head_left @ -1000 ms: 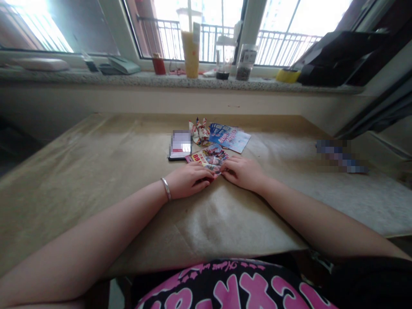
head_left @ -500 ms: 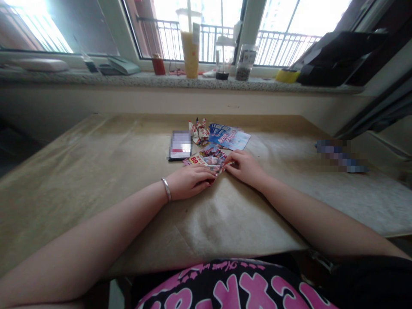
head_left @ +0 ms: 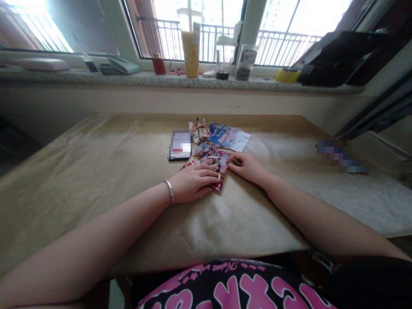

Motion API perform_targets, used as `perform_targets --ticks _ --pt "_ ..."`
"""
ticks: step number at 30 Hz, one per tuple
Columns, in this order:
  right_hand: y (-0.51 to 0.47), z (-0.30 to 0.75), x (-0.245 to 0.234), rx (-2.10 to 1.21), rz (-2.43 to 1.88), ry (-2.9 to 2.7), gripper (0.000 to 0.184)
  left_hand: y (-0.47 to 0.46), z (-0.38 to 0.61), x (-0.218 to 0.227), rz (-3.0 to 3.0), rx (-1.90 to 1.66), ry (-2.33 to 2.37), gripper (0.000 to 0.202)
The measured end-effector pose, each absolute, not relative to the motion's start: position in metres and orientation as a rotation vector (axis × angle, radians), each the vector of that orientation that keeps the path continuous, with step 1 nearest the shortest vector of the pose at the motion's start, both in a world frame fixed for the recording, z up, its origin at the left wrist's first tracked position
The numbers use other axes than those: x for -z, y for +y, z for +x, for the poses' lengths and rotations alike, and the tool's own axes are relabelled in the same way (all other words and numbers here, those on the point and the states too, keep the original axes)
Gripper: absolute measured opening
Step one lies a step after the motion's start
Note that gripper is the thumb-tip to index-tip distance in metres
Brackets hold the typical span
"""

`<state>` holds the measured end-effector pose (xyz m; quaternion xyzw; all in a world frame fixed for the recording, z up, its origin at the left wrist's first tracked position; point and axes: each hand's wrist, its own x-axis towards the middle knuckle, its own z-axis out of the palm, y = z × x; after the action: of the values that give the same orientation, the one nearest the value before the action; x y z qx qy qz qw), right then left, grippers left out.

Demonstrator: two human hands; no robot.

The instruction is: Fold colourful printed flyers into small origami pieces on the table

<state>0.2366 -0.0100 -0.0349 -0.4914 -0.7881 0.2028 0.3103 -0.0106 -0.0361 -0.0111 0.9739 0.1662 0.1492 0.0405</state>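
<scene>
A glossy, colourful printed leaflet (head_left: 210,153) lies on the table in front of me, turned at an angle. My left hand (head_left: 195,182) rests flat over its near left part, fingers stretched out and covering some of the print. At the leaflet's right edge, my right hand (head_left: 244,166) has its thumb and forefinger curled together on the paper. Just behind lies a fanned stack of blue printed flyers (head_left: 230,136). A folded paper star-like shape (head_left: 198,130) stands beside the stack, and a phone (head_left: 180,146) lies left of the leaflet.
A cloth-like cover spreads over the table (head_left: 128,141). Far right lies a blurred bluish item (head_left: 341,156). The windowsill (head_left: 122,80) bears a tall cup (head_left: 190,49), a red-capped jar (head_left: 159,64), clear containers (head_left: 246,62), yellow tape (head_left: 288,76) and a black bag (head_left: 334,60).
The leaflet's near right edge, raised or bent before, now lies flatter with a corner pointing toward me. My left hand has slid slightly right; my right hand has shifted slightly right and nearer.
</scene>
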Motion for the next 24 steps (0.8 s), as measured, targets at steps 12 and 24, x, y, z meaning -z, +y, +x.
perform_targets --ticks 12,24 --pt "-0.0072 0.2307 0.0371 -0.831 -1.194 -1.93 0.018 -0.038 -0.0059 0.0139 2.972 -0.303 0.673 0.041" --pt "-0.0048 0.2326 0.041 -0.728 -1.137 -2.036 0.012 -0.0386 -0.0055 0.0142 3.047 -0.2 0.791 0.046"
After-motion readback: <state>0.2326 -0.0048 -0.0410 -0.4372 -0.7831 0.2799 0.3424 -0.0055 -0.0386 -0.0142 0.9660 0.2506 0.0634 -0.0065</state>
